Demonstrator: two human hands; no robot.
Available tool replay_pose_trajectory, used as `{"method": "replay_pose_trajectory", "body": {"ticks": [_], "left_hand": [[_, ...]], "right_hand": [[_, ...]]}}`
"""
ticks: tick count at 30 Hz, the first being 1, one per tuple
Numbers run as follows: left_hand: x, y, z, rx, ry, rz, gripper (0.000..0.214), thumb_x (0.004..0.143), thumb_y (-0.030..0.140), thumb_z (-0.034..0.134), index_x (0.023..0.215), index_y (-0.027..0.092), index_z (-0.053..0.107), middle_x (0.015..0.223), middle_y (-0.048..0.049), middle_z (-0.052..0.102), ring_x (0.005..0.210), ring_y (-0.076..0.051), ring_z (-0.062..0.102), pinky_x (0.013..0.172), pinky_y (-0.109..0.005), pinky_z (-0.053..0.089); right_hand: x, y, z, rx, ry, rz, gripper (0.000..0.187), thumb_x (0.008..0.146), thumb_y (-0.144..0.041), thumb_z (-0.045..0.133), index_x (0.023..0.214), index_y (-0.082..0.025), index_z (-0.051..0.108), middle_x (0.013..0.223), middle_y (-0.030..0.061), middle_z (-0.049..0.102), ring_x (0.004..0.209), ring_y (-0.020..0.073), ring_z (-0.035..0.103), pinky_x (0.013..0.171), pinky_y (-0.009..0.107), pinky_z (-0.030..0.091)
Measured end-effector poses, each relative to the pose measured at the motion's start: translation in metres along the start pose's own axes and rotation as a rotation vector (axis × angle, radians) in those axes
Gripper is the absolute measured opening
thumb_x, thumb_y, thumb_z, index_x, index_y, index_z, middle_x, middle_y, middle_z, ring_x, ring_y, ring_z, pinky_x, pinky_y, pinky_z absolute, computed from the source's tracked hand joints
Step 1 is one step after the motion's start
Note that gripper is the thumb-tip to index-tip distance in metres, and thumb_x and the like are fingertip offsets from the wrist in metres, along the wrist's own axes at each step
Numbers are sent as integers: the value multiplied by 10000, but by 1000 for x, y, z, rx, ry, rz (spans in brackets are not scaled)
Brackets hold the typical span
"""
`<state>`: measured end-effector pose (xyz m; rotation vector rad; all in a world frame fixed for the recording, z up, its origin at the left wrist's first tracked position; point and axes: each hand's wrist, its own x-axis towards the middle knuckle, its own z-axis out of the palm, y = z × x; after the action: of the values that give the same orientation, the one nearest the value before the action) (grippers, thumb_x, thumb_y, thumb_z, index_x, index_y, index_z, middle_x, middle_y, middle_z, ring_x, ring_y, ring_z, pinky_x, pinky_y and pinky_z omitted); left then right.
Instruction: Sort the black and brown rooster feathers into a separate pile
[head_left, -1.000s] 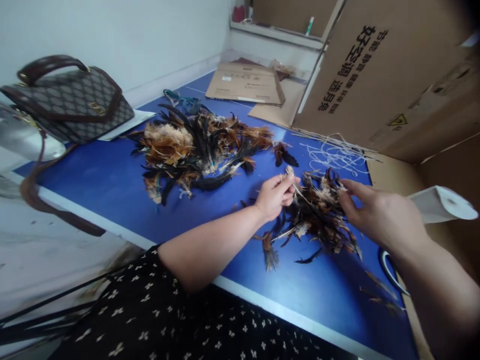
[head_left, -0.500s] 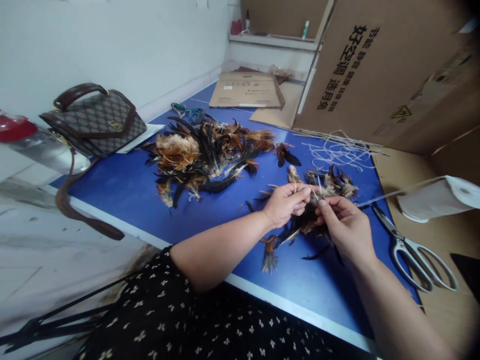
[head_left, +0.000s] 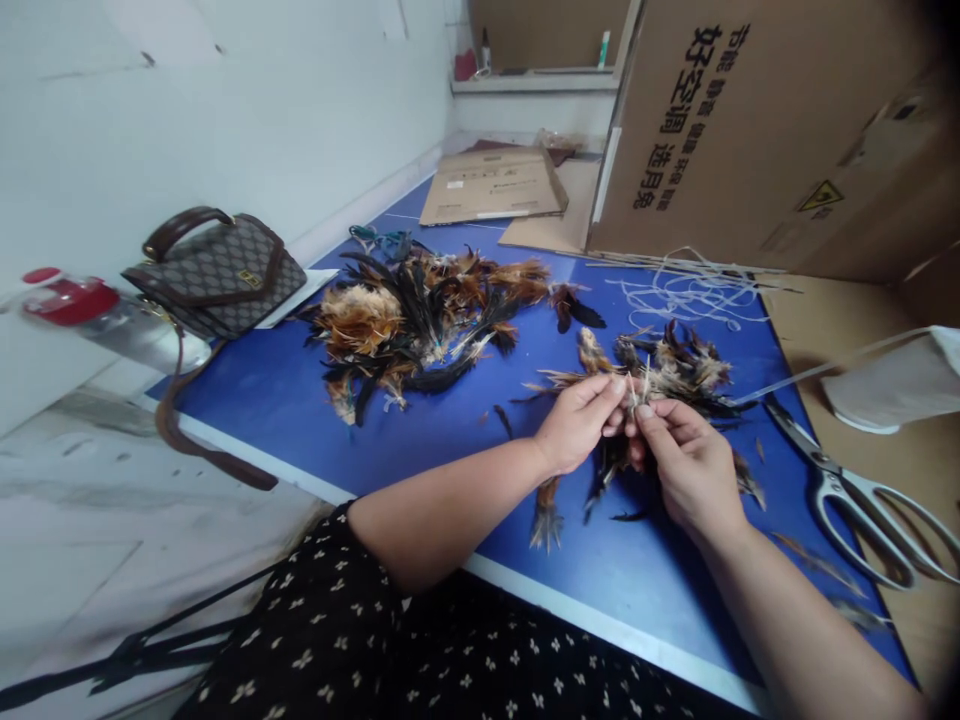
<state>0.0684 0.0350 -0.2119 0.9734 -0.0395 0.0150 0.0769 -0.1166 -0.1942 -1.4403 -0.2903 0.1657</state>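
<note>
My left hand point(head_left: 579, 423) pinches the quill ends of a small bunch of brown and black feathers point(head_left: 609, 455) just above the blue table point(head_left: 255, 395). My right hand point(head_left: 686, 462) is closed on the same quill ends from the right, fingertips touching the left hand's. The feather tips hang down toward me. A loose heap of feathers point(head_left: 671, 365) lies right behind both hands. A larger pile of brown, tan and black feathers point(head_left: 420, 315) lies further left and back.
Metal scissors point(head_left: 862, 505) lie at the right on cardboard. White string pieces point(head_left: 686, 290) lie behind the heap. A roll of white tape point(head_left: 892, 385) sits at far right. A large cardboard box point(head_left: 757, 130) stands behind. A patterned handbag point(head_left: 217, 272) and a red-capped bottle point(head_left: 97, 315) sit left.
My right hand came in from the loose heap to meet my left hand at the quill ends. The view shifted, bringing the scissors into sight.
</note>
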Motion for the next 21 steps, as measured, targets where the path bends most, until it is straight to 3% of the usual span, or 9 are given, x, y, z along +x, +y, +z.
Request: {"method": "replay_pose_trajectory", "body": {"ticks": [4,9,14,21], "left_hand": [[-1,-6,-3,64,-7,16,629,939,670,833,1244,120,832,754,13,612,701,-84,550,643,-236,400],[-2,-3,-3,129,26,21,622,919,698,835,1157,124,852,787,-13,681,661,-82,550,621,-252,399],[-2,0,-5,153,65,15,599,962,720,772,1133,149,827,749,7,656,606,-70,531,586,-228,420],[-2,6,-8,111,13,-29,534,950,667,818,1101,156,823,974,-63,741,738,-99,629,661,-235,519]], "right_hand": [[-2,6,-3,3,-38,10,466,947,-643,933,975,-218,745,816,24,713,525,120,589,441,218,523],[-3,6,-5,-29,-113,16,473,971,-661,905,965,-217,741,837,45,743,562,138,652,508,229,580],[-6,3,-5,-31,-184,42,486,993,-672,878,979,-202,757,883,77,786,607,158,723,598,239,627],[-8,2,-4,-21,-253,119,541,970,-723,873,966,-199,736,832,74,777,584,179,722,590,265,630]]}}
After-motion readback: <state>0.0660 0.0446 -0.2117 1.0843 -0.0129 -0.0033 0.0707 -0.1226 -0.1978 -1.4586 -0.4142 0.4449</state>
